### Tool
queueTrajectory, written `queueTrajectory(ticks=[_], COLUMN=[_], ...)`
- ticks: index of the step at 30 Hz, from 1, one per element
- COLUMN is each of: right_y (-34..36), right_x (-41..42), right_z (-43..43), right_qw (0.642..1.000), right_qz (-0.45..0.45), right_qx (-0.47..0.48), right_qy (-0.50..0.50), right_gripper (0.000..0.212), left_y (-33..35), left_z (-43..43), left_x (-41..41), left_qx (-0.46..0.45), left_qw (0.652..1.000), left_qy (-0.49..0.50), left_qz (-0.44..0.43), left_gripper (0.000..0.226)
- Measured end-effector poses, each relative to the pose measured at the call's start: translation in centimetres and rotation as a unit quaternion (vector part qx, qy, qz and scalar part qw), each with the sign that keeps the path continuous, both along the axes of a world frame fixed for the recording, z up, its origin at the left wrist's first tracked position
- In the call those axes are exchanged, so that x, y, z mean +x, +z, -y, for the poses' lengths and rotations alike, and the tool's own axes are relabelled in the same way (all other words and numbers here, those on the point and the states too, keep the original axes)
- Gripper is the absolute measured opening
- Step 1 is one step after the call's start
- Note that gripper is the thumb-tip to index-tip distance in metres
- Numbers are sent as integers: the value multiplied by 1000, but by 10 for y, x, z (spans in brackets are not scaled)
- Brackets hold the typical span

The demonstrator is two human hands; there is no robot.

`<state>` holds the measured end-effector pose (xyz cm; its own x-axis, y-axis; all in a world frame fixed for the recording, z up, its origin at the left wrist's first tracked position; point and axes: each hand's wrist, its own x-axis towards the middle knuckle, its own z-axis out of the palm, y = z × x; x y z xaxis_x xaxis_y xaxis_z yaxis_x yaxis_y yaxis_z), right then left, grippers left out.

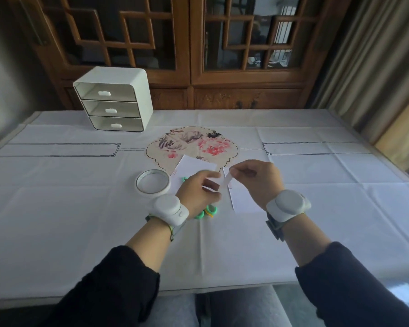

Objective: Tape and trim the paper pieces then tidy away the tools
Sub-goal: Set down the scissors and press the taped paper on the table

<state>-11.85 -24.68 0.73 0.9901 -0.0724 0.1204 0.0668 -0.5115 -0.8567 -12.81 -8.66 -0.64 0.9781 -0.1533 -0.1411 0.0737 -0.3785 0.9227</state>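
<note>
White-clothed table (80, 208), dark lattice-door wooden cabinet (189, 43) behind, curtain (364, 67) at right edge of frame. Count: 1 tape roll (154, 194), 1 pair of scissors (207, 211), 2 paper sheets, 1 strip (225, 181), 1 drawer unit (113, 100) with 3 drawers, upper left. Strip sits mid-frame, held off the cloth between both hands; long axis diagonal, upper end toward the right, lower end toward the left. Narrow, whitish, looks thin; can't tell tape from paper. Right hand (257, 182) pinches the upper end with thumb and forefinger, other fingers curled. Left hand (196, 193) has fingers curled round the lower end. Sheet one (194, 165) lies tilted just above the hands, overlapping the painted flower motif (191, 145); sheet two (242, 199) lies under the right hand, long axis roughly up-down. Scissors are mostly hidden under the left hand, green handles poking out toward the bottom. Tape roll lies flat just left of the left hand. White wrist unit (169, 208) on each wrist.
</note>
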Motion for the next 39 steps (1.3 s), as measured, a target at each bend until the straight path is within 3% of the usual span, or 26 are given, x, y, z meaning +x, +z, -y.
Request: queueTrajectory(ticks=[5, 12, 18, 22, 24, 30, 39], right_y=[-5, -17, -27, -32, -35, -40, -45], right_x=[-4, -10, -15, -17, -18, -25, -20], right_z=[21, 45, 60, 66, 69, 76, 81], right_qw=[999, 991, 987, 983, 983, 983, 976], right_qz=[-2, -26, -60, -74, -86, -133, -181], right_qx=[42, 89, 95, 111, 93, 21, -28], right_qy=[-31, -93, -114, -124, -131, -123, -119], right_gripper=[9, 12, 32, 6, 13, 6, 9], left_y=[-4, -13, -23, -24, -26, -30, -35], left_z=[14, 36, 43, 47, 49, 51, 58], left_x=[0, -3, -3, -3, -3, 0, 4], left_qx=[1, -24, -62, -69, -70, 22, 89], left_qw=[1000, 1000, 995, 992, 992, 995, 991], left_qy=[15, 0, 83, 102, 101, 93, 96], left_qz=[-3, 1, -3, -2, -8, 22, -17], left_gripper=[13, 30, 24, 21, 21, 17, 16])
